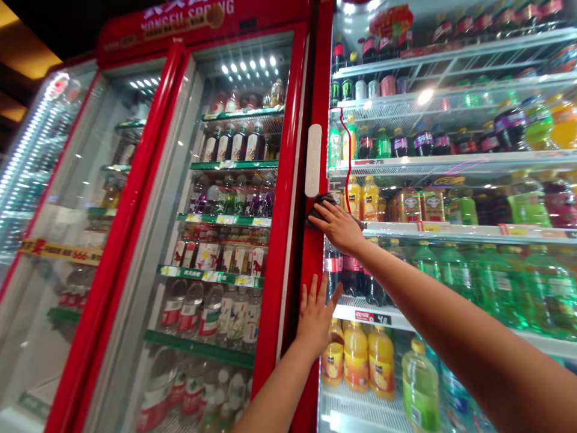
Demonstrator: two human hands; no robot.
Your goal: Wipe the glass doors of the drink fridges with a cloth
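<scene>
My right hand (339, 225) presses a dark cloth (325, 203) onto the red door frame (311, 252) of a drinks fridge, just under a white vertical handle (314, 161). Its fingers lie over the cloth, which is bunched beneath them. Lower down, my left hand (317, 317) is open against the same frame, fingers spread and pointing up, with nothing in it. A thin red cord (348, 156) hangs by the glass to the right of the handle, and its lower end disappears near my right hand.
Behind the right-hand glass, shelves (455, 231) carry many soda and juice bottles, including green bottles (455, 270) and orange juice bottles (356, 352). Left of the frame stands another red fridge (282, 198) with glass doors and stocked shelves. A yellow strip (63, 251) crosses its far-left door.
</scene>
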